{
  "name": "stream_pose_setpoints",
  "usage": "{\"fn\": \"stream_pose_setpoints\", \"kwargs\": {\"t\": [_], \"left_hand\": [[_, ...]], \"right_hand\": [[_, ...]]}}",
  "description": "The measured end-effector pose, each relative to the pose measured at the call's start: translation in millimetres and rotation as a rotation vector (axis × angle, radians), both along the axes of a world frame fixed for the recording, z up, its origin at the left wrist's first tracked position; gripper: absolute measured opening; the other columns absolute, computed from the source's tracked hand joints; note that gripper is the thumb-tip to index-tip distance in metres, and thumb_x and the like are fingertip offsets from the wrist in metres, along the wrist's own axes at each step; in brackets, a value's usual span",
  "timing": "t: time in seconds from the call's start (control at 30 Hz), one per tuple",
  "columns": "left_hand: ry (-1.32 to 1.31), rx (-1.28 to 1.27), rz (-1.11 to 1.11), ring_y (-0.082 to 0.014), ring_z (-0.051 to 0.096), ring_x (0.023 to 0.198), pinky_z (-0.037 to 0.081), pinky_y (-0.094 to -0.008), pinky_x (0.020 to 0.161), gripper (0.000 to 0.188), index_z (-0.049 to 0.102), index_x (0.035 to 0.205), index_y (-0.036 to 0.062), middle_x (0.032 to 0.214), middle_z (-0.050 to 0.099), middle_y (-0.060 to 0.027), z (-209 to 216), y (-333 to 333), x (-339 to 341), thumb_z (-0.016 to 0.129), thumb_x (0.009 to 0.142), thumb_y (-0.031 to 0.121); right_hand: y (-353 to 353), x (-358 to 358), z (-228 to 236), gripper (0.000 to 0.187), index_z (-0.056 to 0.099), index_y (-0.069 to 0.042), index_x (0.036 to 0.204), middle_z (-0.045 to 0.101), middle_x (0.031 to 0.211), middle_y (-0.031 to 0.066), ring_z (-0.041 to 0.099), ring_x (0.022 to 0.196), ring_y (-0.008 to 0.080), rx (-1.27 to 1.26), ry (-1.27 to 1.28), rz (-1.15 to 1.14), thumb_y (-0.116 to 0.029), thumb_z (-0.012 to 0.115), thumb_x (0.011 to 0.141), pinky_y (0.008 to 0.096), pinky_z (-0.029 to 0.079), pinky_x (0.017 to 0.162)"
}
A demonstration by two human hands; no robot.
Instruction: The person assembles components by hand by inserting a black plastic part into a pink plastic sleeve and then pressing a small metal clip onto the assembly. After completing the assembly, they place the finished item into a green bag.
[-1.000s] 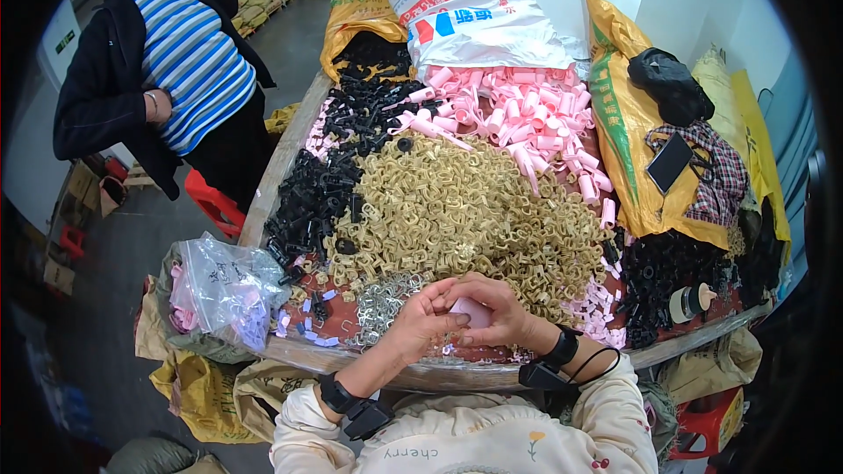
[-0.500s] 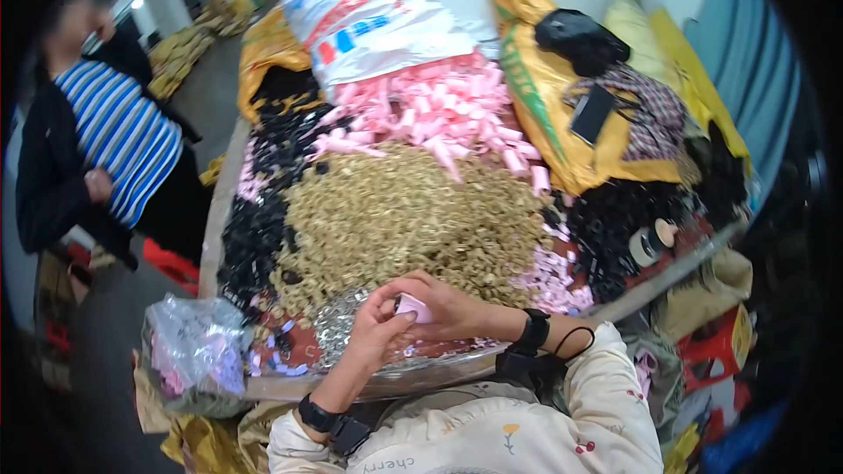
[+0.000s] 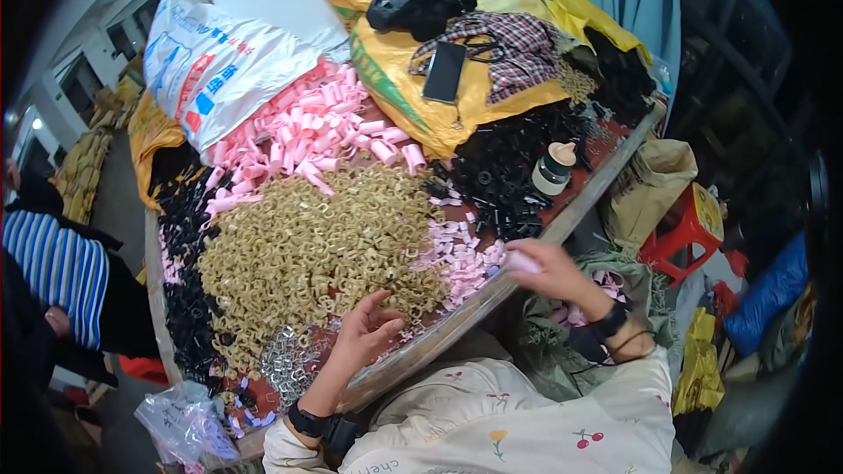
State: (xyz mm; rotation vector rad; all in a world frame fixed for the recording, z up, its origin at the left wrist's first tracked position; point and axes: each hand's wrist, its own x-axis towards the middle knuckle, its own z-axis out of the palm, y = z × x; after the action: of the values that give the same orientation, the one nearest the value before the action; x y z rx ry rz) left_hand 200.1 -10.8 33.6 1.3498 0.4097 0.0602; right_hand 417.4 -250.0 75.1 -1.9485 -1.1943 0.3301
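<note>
From where I stand, a person's right grip [image 3: 553, 270], a bare hand, is closed about a small pink piece [image 3: 522, 262] that juts from the fingertips to its left. The piece is blurred, but its long axis seems to run roughly left to right, tilting down toward the palm. The right hand is by far the nearer one; the left grip [image 3: 358, 340] is well apart, down to the left, fingers loosely spread and holding nothing I can see.

Beneath the right wrist, off the desk [image 3: 587, 195] on the near side, sags a green woven sack [image 3: 562, 360] with pink pieces [image 3: 606, 279] showing in it. Just left of the right grip, on the desk, lie small pink parts [image 3: 464, 265]; farther left spreads a broad heap of tan loops [image 3: 307, 241], just beyond the left grip. Silver metal pieces [image 3: 285, 364] lie left of that hand.

Beyond the right grip are black parts [image 3: 505, 171] and a jar [image 3: 551, 173]; farther off, a phone [image 3: 445, 72] rests on an orange sack [image 3: 395, 92].

A red stool [image 3: 685, 233] stands to its right; far left, a person in a striped top [image 3: 57, 254] stands.
</note>
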Motion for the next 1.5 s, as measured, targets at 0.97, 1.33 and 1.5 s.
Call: {"fn": "stream_pose_setpoints", "kwargs": {"t": [0.97, 1.33, 1.5], "left_hand": [[0.096, 0.573, 0.103, -0.0088, 0.056, 0.078, 0.046, -0.0198, 0.066, 0.036, 0.045, 0.112, -0.0006, 0.099, 0.056, -0.0066, -18.4, 73.9, 38.0, 0.057, 0.079, 0.005], [0.031, -0.224, 0.267, -0.0099, 0.056, 0.067, 0.047, -0.0198, 0.059, 0.034, 0.048, 0.108, 0.0008, 0.093, 0.058, -0.0086, -13.2, 42.0, 50.1, 0.053, 0.084, 0.023], [0.043, -0.408, 0.335, -0.0087, 0.051, 0.053, 0.044, -0.0181, 0.049, 0.035, 0.049, 0.105, 0.0006, 0.082, 0.06, -0.0082, -33.8, 76.4, 19.9, 0.052, 0.084, 0.028]], "right_hand": [[100.9, 66.5, -63.7, 0.013, 0.055, -0.003, 0.077, 0.047, 0.073, 0.0086, 0.05, 0.061, 0.0246, -0.231, -0.599, -0.012, -0.012, 0.061, 0.069, 0.0324, 0.041, 0.054], [157.9, -19.3, -40.4, 0.016, 0.057, -0.002, 0.083, 0.053, 0.07, 0.0105, 0.052, 0.064, 0.0246, 0.13, 0.245, 0.395, -0.014, 0.059, 0.073, 0.0324, 0.041, 0.057], [126.3, 46.3, -66.3, 0.009, 0.053, -0.002, 0.078, 0.054, 0.077, 0.0111, 0.054, 0.066, 0.0284, -0.017, -0.287, 0.116, -0.008, 0.056, 0.071, 0.0356, 0.045, 0.058]]}}
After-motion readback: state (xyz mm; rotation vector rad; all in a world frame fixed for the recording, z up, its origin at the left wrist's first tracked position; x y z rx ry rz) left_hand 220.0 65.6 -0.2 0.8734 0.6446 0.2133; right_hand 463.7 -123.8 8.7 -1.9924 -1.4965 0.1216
